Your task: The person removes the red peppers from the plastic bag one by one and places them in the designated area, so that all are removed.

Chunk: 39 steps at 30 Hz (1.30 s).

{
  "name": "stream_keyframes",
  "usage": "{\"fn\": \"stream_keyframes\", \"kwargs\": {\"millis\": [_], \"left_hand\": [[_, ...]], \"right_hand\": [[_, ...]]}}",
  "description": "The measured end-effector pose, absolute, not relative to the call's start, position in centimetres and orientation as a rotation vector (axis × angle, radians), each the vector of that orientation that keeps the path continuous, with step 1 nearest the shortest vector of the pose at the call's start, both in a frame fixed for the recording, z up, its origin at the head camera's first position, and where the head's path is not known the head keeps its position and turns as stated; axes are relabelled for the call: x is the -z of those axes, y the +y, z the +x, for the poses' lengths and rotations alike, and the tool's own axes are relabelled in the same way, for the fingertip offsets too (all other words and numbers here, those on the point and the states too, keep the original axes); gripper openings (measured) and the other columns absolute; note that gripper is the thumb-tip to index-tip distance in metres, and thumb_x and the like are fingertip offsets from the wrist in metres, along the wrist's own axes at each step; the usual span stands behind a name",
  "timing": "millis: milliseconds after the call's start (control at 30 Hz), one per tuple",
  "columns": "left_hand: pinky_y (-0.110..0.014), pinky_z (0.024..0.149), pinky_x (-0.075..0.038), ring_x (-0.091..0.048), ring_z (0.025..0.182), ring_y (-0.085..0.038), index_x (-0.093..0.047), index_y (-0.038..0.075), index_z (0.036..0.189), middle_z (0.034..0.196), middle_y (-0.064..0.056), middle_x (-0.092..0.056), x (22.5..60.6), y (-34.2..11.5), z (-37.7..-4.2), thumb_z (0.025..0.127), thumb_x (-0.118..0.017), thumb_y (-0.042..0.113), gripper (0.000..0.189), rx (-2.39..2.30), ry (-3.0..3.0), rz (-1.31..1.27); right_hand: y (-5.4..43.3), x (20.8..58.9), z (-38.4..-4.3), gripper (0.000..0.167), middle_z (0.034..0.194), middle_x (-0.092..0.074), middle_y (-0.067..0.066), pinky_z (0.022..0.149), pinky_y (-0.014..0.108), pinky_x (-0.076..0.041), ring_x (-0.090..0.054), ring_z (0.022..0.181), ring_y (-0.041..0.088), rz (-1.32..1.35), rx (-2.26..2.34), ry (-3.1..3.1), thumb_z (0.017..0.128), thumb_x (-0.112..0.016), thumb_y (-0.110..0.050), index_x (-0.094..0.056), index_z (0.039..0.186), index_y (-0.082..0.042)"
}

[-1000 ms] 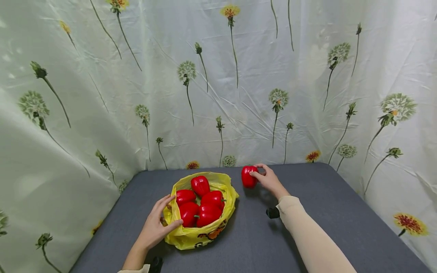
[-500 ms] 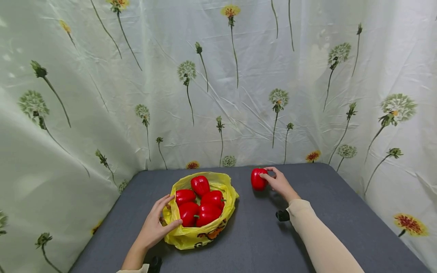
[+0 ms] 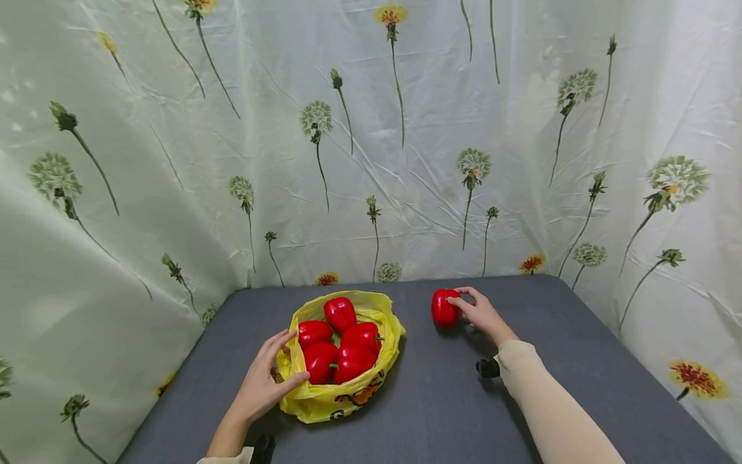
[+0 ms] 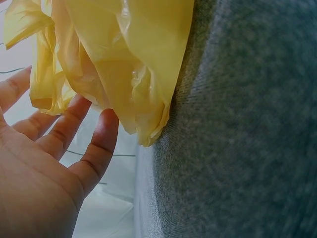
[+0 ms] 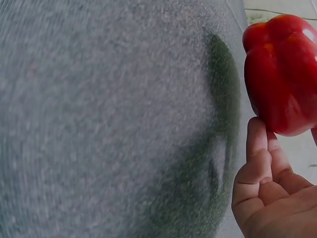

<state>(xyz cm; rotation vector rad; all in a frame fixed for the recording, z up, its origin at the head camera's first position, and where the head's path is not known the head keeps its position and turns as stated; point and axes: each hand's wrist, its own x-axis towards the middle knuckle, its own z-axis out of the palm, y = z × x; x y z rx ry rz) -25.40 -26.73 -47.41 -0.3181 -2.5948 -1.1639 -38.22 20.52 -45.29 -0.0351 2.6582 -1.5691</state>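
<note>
On the yellow bag (image 3: 303,405) — black-orange print (image 3: 366,393), illegible.

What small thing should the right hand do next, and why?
Perhaps lower the held pepper onto the grey table: the right hand grips it away from the yellow bag, and in the right wrist view its shadow looks slightly apart.

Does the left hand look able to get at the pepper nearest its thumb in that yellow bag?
Probably yes: the yellow bag gapes open, nothing covers that pepper from above, and the left hand is at the bag's rim.
</note>
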Motion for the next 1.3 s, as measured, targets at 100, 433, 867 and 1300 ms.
{"fn": "stream_keyframes", "kwargs": {"millis": [100,433,867,1300], "left_hand": [[-0.027,0.075,-0.045,-0.052,0.117,-0.019,-0.054,0.018,0.157,0.164,-0.014,-0.046,47.4,-26.7,-25.4,0.088,-0.087,0.038,0.078,1.164,-2.598,-0.317],[-0.026,0.075,-0.045,-0.053,0.119,-0.022,-0.054,0.017,0.157,0.164,-0.014,-0.046,47.4,-26.7,-25.3,0.088,-0.087,0.039,0.079,1.169,-2.609,-0.305],[-0.026,0.076,-0.045,-0.054,0.12,-0.024,-0.054,0.019,0.157,0.164,-0.014,-0.046,47.5,-26.7,-25.4,0.088,-0.086,0.04,0.079,1.166,-2.613,-0.302],[-0.028,0.078,-0.045,-0.054,0.124,-0.026,-0.053,0.02,0.157,0.165,-0.015,-0.045,47.4,-26.8,-25.6,0.088,-0.086,0.041,0.079,1.155,-2.626,-0.297]], "right_hand": [[20.7,45.4,-38.1,0.061,0.139,-0.063,0.031,0.076,0.034,-0.05,-0.071,0.11,0.034,-0.029,1.563,2.646,0.109,-0.058,-0.044,-0.046,0.154,-0.005],[21.5,46.1,-37.7,0.059,0.146,-0.059,0.032,0.069,0.032,-0.046,-0.073,0.108,0.029,-0.015,1.552,2.603,0.11,-0.056,-0.043,-0.046,0.155,-0.005],[21.5,46.2,-37.7,0.058,0.142,-0.062,0.03,0.07,0.031,-0.047,-0.069,0.104,0.026,-0.024,1.589,2.594,0.11,-0.057,-0.04,-0.047,0.156,-0.006],[21.5,46.4,-37.8,0.058,0.15,-0.055,0.033,0.075,0.034,-0.054,-0.067,0.117,0.038,-0.038,1.582,2.595,0.111,-0.055,-0.041,-0.046,0.157,-0.008]]}}
